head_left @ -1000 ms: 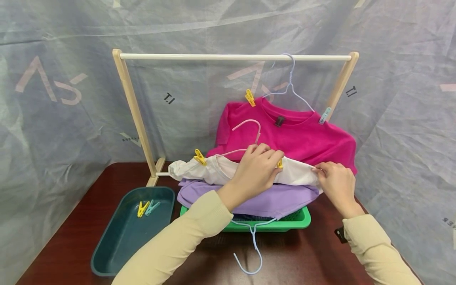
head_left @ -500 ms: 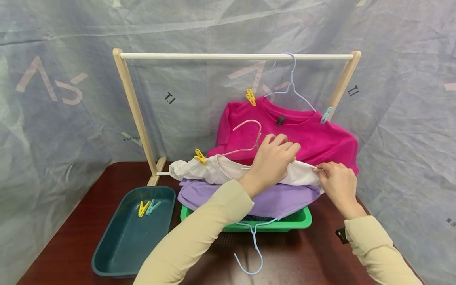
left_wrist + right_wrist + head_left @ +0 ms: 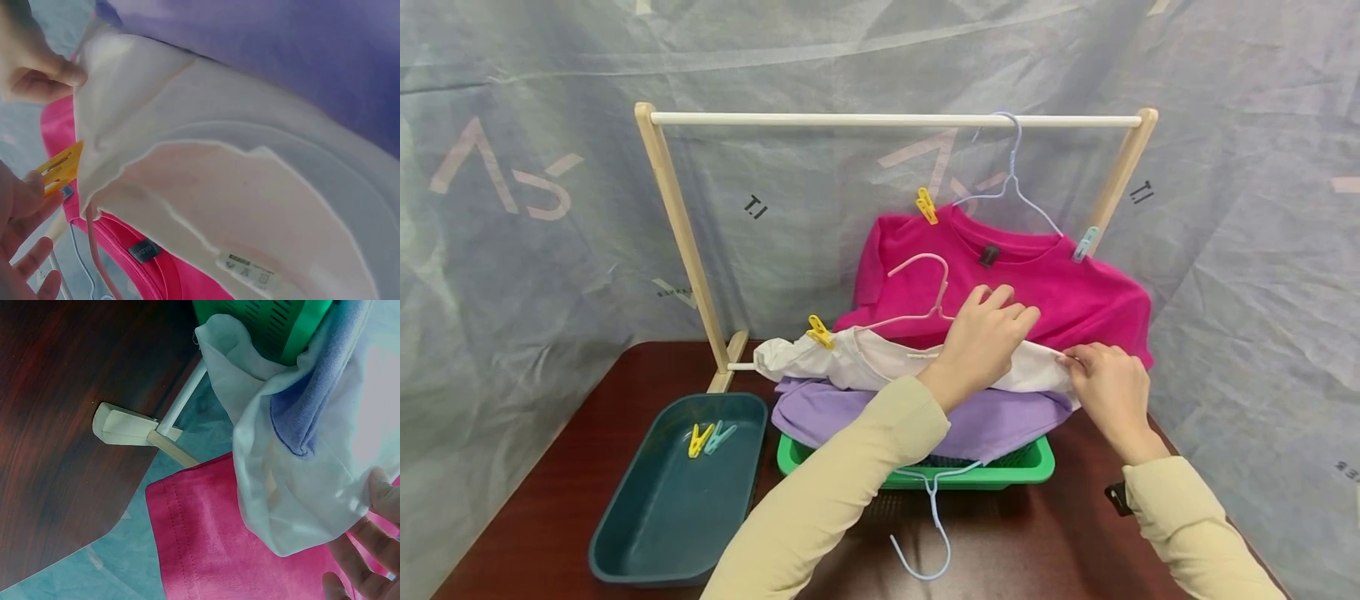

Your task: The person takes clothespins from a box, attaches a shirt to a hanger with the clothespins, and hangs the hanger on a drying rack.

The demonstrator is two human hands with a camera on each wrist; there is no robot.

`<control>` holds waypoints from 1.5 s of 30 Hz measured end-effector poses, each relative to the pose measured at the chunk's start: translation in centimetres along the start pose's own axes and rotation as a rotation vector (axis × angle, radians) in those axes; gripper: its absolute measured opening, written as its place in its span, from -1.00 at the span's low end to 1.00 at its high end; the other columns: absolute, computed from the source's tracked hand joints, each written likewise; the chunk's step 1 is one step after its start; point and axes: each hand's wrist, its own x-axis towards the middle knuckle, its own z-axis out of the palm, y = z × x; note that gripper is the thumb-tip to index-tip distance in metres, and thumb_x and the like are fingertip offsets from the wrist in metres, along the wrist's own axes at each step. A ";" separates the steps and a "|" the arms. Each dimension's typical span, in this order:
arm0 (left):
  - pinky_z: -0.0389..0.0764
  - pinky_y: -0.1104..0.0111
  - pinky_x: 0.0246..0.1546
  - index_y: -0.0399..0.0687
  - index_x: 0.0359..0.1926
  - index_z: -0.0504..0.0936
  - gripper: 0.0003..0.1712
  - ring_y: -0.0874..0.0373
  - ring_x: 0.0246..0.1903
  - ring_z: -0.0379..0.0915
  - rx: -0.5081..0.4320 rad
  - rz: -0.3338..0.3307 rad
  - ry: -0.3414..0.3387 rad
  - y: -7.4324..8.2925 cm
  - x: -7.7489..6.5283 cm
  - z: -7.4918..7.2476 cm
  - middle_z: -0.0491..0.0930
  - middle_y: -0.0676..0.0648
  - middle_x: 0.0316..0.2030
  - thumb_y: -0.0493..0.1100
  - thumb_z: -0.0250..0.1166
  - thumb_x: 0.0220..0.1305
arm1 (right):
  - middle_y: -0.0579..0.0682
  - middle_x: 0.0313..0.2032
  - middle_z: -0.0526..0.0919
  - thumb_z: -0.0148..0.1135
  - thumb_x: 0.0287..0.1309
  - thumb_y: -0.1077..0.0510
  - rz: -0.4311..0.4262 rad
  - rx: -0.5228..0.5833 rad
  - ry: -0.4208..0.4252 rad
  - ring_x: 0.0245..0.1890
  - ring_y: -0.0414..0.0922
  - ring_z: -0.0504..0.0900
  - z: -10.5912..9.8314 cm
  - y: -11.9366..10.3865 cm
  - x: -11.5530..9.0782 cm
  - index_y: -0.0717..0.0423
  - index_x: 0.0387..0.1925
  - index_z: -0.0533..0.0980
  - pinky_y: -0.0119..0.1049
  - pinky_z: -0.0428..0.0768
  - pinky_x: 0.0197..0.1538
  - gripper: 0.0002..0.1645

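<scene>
My left hand pinches a yellow clothespin between thumb and index finger at the shoulder edge of the white shirt. In the head view that hand hides the clothespin; the left wrist view shows its tip on the fabric. Farther right, my right hand pinches the same shirt near its sleeve. A pink hanger runs into the shirt's neck, and another yellow clothespin is clipped on its other shoulder. Behind hangs a magenta shirt on a lavender hanger.
A wooden rack with a white rod stands behind. Purple clothing lies over a green basket, a pale blue hanger sticking out in front. At left, a dark tray holds a yellow clothespin and a teal clothespin.
My left hand has moved right along the white shirt's shoulder with the clothespin, closer to my right hand. The right hand stays nearly still on the fabric.
</scene>
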 end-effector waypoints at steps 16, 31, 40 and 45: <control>0.32 0.34 -0.05 0.17 -0.13 0.44 -0.73 0.22 -0.09 0.35 -0.020 -0.052 -0.142 0.7 -0.2 0.2 0.58 0.18 -0.22 0.01 0.19 0.12 | 0.12 -0.56 0.64 0.33 -0.15 0.26 -0.016 -0.012 0.012 -0.60 0.14 0.50 0.0 0.1 -0.2 0.18 -0.50 0.65 -0.02 0.33 -0.54 -0.93; 0.36 0.34 -0.06 0.13 0.02 0.48 -0.66 0.19 -0.09 0.37 -0.116 -0.090 -0.058 -0.8 -3.8 -0.9 0.56 0.11 -0.14 -0.10 0.10 0.19 | 0.10 -0.57 0.64 0.30 -0.14 0.28 -0.004 -0.012 0.004 -0.60 0.14 0.50 -0.1 -0.1 -0.1 0.15 -0.51 0.65 -0.01 0.33 -0.52 -0.95; 0.38 0.31 -0.11 0.09 -0.02 0.55 -0.68 0.17 -0.16 0.41 -0.181 -0.075 -0.011 -2.4 -7.6 -3.1 0.60 0.08 -0.20 -0.11 0.15 0.17 | 0.11 -0.58 0.63 0.30 -0.13 0.28 -0.003 -0.012 -0.002 -0.61 0.13 0.49 -0.1 0.0 -0.2 0.16 -0.51 0.65 -0.03 0.33 -0.54 -0.94; 0.37 0.27 -0.06 0.04 -0.08 0.54 -0.70 0.14 -0.14 0.40 -0.219 -0.108 -0.017 -3.9 -9.7 -4.2 0.59 0.05 -0.21 -0.14 0.22 0.12 | 0.12 -0.55 0.64 0.32 -0.13 0.26 0.011 -0.005 -0.014 -0.59 0.13 0.50 -0.2 0.0 -0.2 0.16 -0.48 0.66 -0.03 0.35 -0.51 -0.92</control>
